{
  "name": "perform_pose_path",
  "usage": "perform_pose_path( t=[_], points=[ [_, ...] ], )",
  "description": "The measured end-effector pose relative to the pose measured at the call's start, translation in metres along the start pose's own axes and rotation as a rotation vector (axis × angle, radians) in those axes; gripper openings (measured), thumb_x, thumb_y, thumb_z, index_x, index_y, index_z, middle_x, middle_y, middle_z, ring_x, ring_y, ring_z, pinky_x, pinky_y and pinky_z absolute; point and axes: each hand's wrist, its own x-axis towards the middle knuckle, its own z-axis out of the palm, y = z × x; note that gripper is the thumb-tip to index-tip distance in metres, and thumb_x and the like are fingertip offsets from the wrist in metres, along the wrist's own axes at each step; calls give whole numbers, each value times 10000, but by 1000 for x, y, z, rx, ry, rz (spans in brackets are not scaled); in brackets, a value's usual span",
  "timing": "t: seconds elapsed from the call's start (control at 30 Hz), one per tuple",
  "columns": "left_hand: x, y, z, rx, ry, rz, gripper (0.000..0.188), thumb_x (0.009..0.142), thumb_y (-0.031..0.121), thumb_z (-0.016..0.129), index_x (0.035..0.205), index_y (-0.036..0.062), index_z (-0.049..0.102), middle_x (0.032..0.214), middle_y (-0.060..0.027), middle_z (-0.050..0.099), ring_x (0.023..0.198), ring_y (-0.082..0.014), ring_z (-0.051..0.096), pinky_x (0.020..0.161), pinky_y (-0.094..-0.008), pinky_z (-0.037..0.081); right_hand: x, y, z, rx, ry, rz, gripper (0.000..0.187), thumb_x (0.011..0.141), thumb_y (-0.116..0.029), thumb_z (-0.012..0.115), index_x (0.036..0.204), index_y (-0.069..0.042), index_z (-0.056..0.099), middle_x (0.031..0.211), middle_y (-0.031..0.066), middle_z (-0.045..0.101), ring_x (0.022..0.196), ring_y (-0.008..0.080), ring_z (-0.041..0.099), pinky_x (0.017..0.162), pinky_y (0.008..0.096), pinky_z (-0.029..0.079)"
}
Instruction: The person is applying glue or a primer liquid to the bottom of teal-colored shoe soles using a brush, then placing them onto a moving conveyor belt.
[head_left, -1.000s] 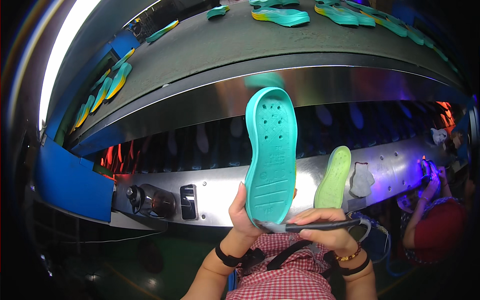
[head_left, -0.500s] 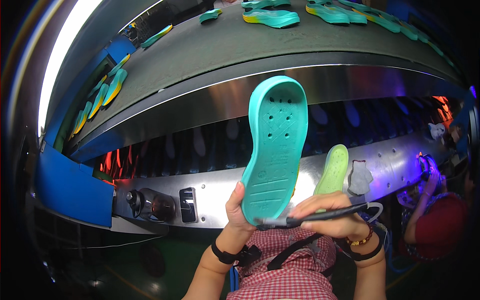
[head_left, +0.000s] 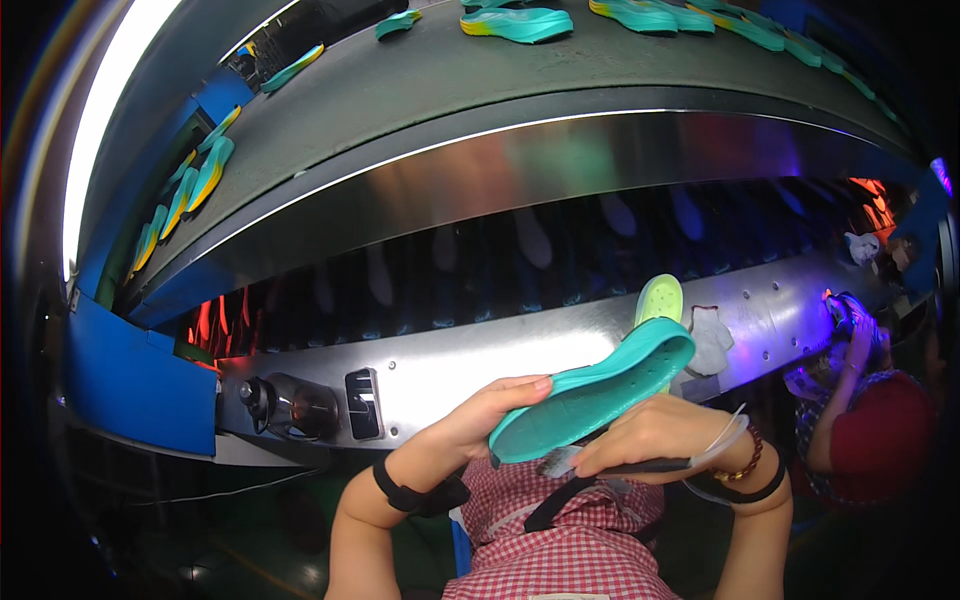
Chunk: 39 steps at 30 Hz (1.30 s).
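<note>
A teal shoe sole [head_left: 590, 400] is tilted in front of me, its hollow inner side and raised rim facing me. My left hand [head_left: 490, 412] grips it by the heel end at the left, thumb over the rim. Beneath its near edge, my right hand [head_left: 655, 440] is closed on a brush [head_left: 640, 467] with a dark handle and pale bristles. A clear tube loops from the brush beside my wrist. The bristles are close to the sole's lower edge; I cannot tell whether they touch. Behind the teal sole, a light green sole [head_left: 660, 297] is partly hidden.
A metal ledge [head_left: 480, 345] runs across, with a dark bottle [head_left: 305, 408], a phone [head_left: 363, 405] and a grey cloth [head_left: 708, 340]. Above lies a belt [head_left: 400, 95] carrying several teal and yellow soles [head_left: 517, 24]. Another person [head_left: 880, 430] works at the far right.
The teal sole has turned from upright, underside showing, to tilted rightward with its inner side showing. It is lower now, and the brush has moved below its near edge.
</note>
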Motion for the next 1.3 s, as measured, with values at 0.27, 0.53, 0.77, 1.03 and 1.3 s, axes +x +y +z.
perform_pose_path(
  t=[0.27,0.53,0.77,1.03,1.3],
  points=[
    [-9,3,2,115,43,-76,476,934,286,534,1270,-46,479,1149,-155,589,997,-167,607,814,-277,532,-10,2,-6,-127,-63,26,227,769,-46,624,992,-75,645,1027,88,668,945,259,639,769,338,520],
    [-17,6,-3,159,127,-55,480,939,287,528,1290,-34,467,1156,-134,586,967,-143,613,808,-258,527,-23,4,-16,-181,-85,192,264,756,-50,643,1020,-52,637,1065,107,655,1003,269,623,830,350,508],
    [-23,5,-17,242,209,-1,479,946,284,510,1306,-26,447,1157,-142,585,956,-156,624,797,-258,532,-35,21,-9,5,108,182,259,813,-73,649,1063,-4,631,1019,147,667,972,272,644,845,346,509],
    [11,-20,-11,-241,9,136,576,938,341,447,1365,-25,323,1287,-226,476,1145,-309,529,949,-437,469,-10,27,34,467,540,434,248,793,23,644,1040,13,663,1017,129,681,901,147,647,802,250,515],
    [16,-42,-20,-337,5,151,582,922,337,485,1362,-8,326,1269,-223,489,1092,-322,565,919,-449,488,-23,83,41,198,1158,419,214,832,5,606,1041,28,652,926,126,684,714,119,643,660,235,517]
  ],
)
